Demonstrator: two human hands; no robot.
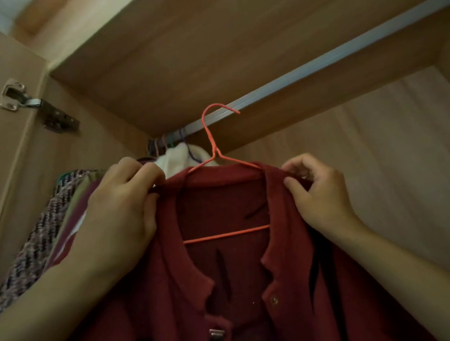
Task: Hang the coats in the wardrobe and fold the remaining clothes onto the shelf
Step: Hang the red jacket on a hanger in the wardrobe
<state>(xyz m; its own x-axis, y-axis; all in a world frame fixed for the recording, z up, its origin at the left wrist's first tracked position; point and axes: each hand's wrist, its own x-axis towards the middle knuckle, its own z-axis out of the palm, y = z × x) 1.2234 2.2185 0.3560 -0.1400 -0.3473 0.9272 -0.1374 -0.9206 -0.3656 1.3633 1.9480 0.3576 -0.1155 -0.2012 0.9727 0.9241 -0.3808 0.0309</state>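
Pinched dark red buttoned coat shoulders, left hand, right hand, mid-frame; orange wire hanger hook near grey metal rail, could miss if tilted.

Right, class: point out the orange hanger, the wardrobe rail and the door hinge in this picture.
orange hanger [226, 234]: head view, on its bottom bar.
wardrobe rail [318, 65]: head view, on the middle of the pale metal bar.
door hinge [14, 97]: head view, on its metal cup plate.
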